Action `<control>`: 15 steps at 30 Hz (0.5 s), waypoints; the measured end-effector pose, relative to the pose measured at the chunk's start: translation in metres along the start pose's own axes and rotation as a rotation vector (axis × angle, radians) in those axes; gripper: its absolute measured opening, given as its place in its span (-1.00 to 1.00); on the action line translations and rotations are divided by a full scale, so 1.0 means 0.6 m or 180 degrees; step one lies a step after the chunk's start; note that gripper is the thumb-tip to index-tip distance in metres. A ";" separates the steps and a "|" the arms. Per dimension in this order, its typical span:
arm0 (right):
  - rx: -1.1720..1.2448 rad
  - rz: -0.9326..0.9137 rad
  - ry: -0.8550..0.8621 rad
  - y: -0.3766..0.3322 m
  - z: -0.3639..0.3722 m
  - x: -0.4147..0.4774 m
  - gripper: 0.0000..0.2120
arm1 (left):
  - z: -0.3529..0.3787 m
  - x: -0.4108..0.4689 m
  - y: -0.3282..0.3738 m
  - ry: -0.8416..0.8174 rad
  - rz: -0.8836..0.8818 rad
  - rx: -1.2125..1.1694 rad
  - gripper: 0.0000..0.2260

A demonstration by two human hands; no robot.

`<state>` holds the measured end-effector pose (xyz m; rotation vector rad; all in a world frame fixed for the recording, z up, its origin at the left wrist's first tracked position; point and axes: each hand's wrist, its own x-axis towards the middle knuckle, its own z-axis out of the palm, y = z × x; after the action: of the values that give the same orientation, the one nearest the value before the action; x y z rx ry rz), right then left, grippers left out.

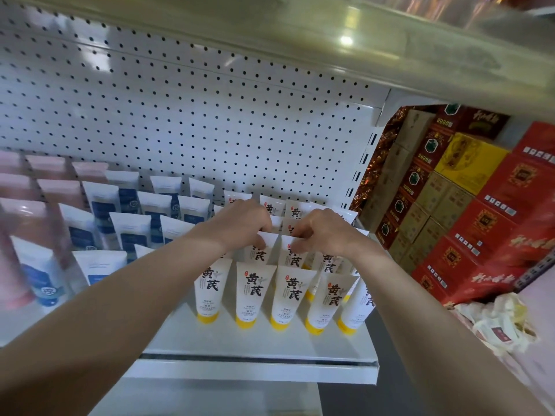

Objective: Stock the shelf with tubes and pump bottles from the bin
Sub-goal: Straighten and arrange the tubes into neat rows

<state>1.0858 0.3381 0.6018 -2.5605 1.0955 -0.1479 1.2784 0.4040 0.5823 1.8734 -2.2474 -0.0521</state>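
The white tubes with yellow caps (pixel 250 292) stand cap-down in close rows at the right end of the shelf (pixel 255 343), flat crimped ends up. In the second row the left tube (pixel 260 250) and the right tube (pixel 295 259) stand side by side. The left hand (pixel 243 222) pinches the crimp of the left tube, fingers curled over its top edge; the right hand (pixel 322 232) pinches the right tube the same way.

These tubes look light and soft-walled, so a grip at mid-body would probably dent them; the glossy skin may be slick. The crimp is the flat, stiff part and seems the surest hold; the cap end is the other firm spot. Balanced on a narrow cap with the wide end up, each should tip easily and could knock over its neighbours, though none looks fragile.

To the left stand blue-and-white tubes (pixel 132 232), then pink tubes (pixel 18 223), blurred. Behind is the pegboard (pixel 180 115); overhead, an upper shelf (pixel 390 40). Past the shelf end, red cartons (pixel 495 211) are stacked; the bin is not in view.
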 end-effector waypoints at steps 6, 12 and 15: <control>0.0202 -0.0047 0.0130 -0.011 -0.004 0.008 -0.75 | -0.006 -0.004 -0.006 0.0008 0.0055 -0.0101 -0.83; 0.0292 -0.0208 0.0307 -0.042 -0.011 0.030 -0.74 | -0.066 -0.020 -0.037 0.0043 -0.0328 -0.0668 -0.81; 0.0351 -0.0271 0.0297 -0.059 -0.002 0.040 -0.76 | -0.088 -0.036 -0.053 -0.0167 -0.0572 -0.0549 -0.80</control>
<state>1.1265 0.3430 0.6148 -2.5241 0.9822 -0.3428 1.3227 0.4247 0.6257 1.9939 -2.0275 -0.3163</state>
